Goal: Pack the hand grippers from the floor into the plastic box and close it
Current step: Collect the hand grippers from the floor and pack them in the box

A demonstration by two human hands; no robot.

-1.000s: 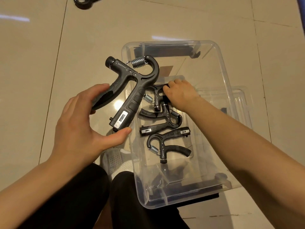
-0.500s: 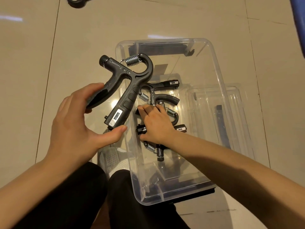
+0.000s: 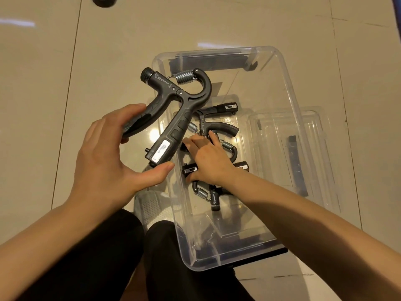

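Box (image 3: 282, 88) holding three grippers (image 3: 219, 127), right hand (image 3: 208, 161) pressing them, left hand (image 3: 108, 161) gripping a fourth (image 3: 173, 109).

The plastic box (image 3: 288, 101) is open-topped; its far half and near end lie bare. Three hand grippers (image 3: 219, 127) and the right hand (image 3: 208, 161) crowd the middle; the held gripper (image 3: 173, 114) overhangs the left rim.

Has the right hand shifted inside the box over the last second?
Yes. The right hand came back from the far gripper toward the box's near end, onto the nearer grippers.
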